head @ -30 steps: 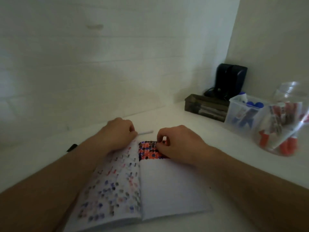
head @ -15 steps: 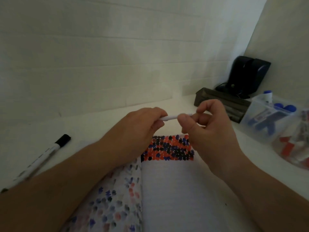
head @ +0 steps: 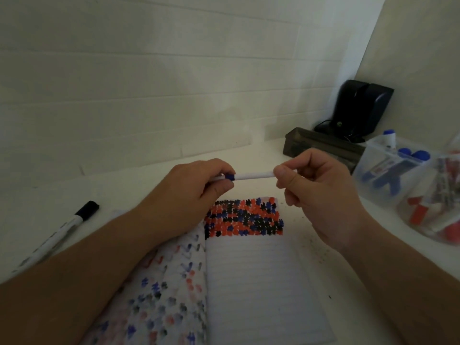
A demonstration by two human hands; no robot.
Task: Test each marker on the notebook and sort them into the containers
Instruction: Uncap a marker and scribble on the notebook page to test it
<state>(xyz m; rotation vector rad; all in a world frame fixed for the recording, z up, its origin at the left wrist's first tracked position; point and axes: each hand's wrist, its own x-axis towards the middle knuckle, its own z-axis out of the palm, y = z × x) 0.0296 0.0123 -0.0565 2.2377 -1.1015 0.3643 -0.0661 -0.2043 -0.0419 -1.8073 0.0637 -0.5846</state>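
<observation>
Holding: both hands grip one white marker (head: pixel 251 175) level above notebook's top edge.
Change: 0.5 s ago hands sat closer together w/ less barrel showing; now they're further apart, and a blue band shows at left fingers. 1 s ago both hands were down on the page.
Notebook (head: pixel 258 282): nearest, open flat on white table (head: pixel 373 307); red, blue, black marks packed at top of right page, scattered marks on left page.
Left hand (head: pixel 191 195): fingers curled round marker's blue end, forearm over left page.
Right hand (head: pixel 321 192): thumb + fingers pinch the white end.
Black-capped marker (head: pixel 62 235): lies on table, left, apart from notebook.
Containers: clear tub (head: pixel 388 178) w/ blue markers, round tub (head: pixel 433 215) w/ red ones, right.
Far: dark tray (head: pixel 321 148), black device (head: pixel 361 108) by wall.
Writing: none legible.
</observation>
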